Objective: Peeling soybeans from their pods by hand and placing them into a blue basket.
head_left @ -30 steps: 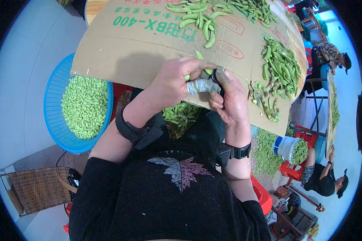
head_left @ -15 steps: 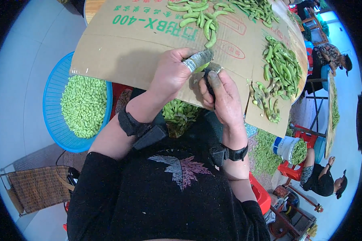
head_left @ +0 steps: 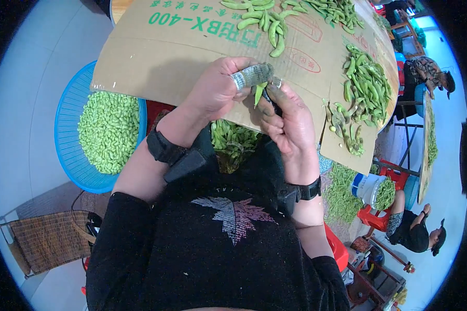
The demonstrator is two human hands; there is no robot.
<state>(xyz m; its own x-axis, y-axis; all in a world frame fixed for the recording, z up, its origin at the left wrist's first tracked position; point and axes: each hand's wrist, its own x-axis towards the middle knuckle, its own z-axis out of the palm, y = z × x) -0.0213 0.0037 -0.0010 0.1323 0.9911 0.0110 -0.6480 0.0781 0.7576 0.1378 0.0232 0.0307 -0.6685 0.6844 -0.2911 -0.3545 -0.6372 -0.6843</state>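
Observation:
My left hand (head_left: 218, 88) and my right hand (head_left: 288, 116) meet over the near edge of a flat cardboard sheet (head_left: 192, 46). Between their fingertips they pinch one green bean pod (head_left: 258, 93). A grey wrap covers my left forefinger (head_left: 251, 75). Each wrist carries a black band. Whole green pods (head_left: 262, 18) lie in a heap at the far side of the cardboard, and more pods (head_left: 368, 88) lie at its right side. Emptied dull pods (head_left: 345, 129) lie near its right corner.
A blue basket (head_left: 70, 150) of shelled green beans (head_left: 109, 129) stands at my left. Pods fill a container (head_left: 233, 140) under my hands. A woven chair (head_left: 46, 241) is at the lower left. Another seated person (head_left: 412, 233) and a white bucket (head_left: 368, 189) are at the right.
Both hands rose from the cardboard's near edge to farther over it. The wrapped left finger swung from right of the hand to its top, with the pod now standing between the fingertips.

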